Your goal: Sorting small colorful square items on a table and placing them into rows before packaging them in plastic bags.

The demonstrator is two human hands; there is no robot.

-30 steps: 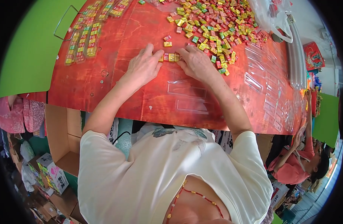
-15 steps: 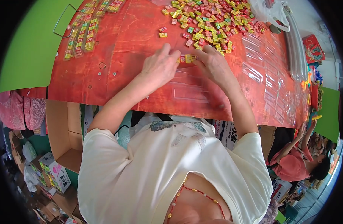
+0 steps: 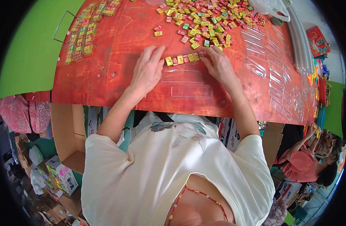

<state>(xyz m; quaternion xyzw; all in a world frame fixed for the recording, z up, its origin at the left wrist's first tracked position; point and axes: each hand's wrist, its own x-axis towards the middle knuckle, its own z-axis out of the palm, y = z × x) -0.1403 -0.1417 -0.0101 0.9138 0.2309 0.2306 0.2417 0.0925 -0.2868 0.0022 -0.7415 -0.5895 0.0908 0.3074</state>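
A short row of small red and yellow boxes [image 3: 182,59] lies on the red tabletop, slightly tilted up to the right. My left hand [image 3: 147,68] is beside its left end, fingers apart and holding nothing. At the right end, the thumb and fingers of my right hand [image 3: 221,67] close around the last box, which they partly hide. Just nearer to me lie two clear plastic trays, an upper tray [image 3: 181,81] and a lower tray [image 3: 191,97]. Beyond my hands spreads a loose pile of similar boxes [image 3: 205,22] in red, yellow and green.
Filled clear packs [image 3: 82,39] lie at the far left by a green board [image 3: 28,49] with a wire handle. Clear trays [image 3: 255,67] cover the right side, beside stacked clear plastic [image 3: 301,49] and a white bag [image 3: 270,8]. A co-worker [image 3: 299,165] is at lower right.
My left hand has moved left off the row and its fingers have spread, so more boxes show. The right hand stays at the right end. The view has shifted slightly.
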